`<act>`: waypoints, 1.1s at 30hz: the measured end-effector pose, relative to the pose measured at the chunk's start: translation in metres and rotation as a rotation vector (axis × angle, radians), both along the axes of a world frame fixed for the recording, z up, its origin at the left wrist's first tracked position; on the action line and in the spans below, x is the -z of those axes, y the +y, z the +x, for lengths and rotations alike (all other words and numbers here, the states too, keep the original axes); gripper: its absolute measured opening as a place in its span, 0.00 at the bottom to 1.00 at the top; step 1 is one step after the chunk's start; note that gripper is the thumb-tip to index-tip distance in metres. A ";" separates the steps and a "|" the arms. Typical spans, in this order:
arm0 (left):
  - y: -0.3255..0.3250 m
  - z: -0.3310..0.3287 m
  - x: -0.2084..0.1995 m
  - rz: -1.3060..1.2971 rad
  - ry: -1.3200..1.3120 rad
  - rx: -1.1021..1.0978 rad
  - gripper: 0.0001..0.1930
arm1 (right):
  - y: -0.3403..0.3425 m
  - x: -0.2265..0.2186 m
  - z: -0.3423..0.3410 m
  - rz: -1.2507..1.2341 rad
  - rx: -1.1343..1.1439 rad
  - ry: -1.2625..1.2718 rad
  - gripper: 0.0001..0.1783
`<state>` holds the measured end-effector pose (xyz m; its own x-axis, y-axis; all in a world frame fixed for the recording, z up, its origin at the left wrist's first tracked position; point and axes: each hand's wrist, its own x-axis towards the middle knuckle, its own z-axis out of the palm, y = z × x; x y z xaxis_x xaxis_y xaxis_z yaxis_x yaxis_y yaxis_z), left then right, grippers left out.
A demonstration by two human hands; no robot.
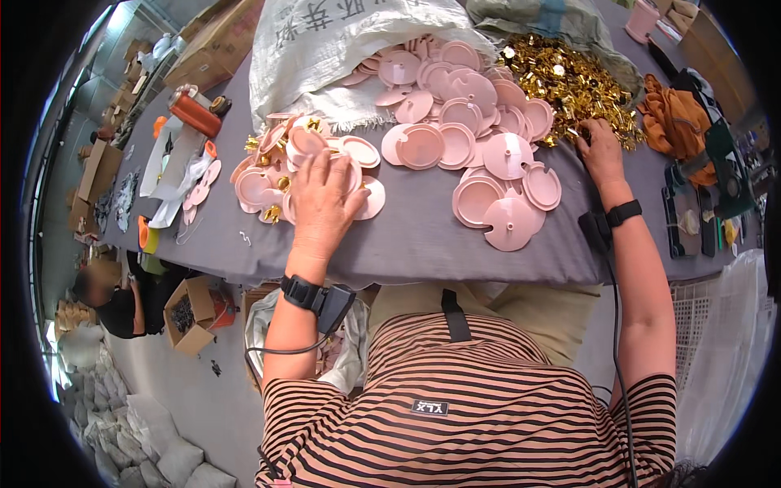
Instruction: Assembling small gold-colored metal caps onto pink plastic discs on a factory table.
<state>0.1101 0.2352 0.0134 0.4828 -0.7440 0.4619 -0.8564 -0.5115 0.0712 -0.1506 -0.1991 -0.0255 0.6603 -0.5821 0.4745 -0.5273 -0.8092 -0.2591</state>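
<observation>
My left hand [324,199] lies with its fingers stretched out on top of a heap of pink plastic discs [370,199]. Some small gold metal pieces [272,214] are mixed in around those discs. At the right, my right hand [604,153] reaches to the near edge of a large pile of shiny gold metal pieces [569,81]. Its fingers are bent inward at the pile; what they pinch is too small to make out. Between my hands, a bigger spread of round pink discs [510,224], some notched, spills across the grey cloth.
A white woven sack [317,57] opens toward the discs. Orange thread spools [194,112] and orange-handled scissors [146,233] lie at the left. On the right are orange cloth [674,118] and a dark green hand press [726,171]. A person [122,301] sits beyond the table's left side.
</observation>
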 end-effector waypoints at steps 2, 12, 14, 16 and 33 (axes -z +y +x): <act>-0.006 -0.009 -0.012 0.062 -0.105 -0.101 0.29 | 0.002 -0.008 -0.008 0.022 0.035 0.049 0.17; -0.113 -0.089 0.000 0.054 0.352 0.634 0.33 | 0.029 -0.001 -0.053 0.483 0.023 -0.448 0.17; -0.117 -0.083 -0.003 0.099 0.308 0.609 0.34 | 0.025 0.003 -0.051 0.768 0.075 -0.501 0.17; -0.122 -0.084 -0.009 0.147 0.258 0.614 0.34 | 0.033 -0.009 -0.058 1.044 0.093 -0.629 0.17; -0.155 -0.094 -0.010 -0.938 1.597 0.290 0.06 | 0.067 -0.028 0.010 0.279 -0.059 -0.497 0.09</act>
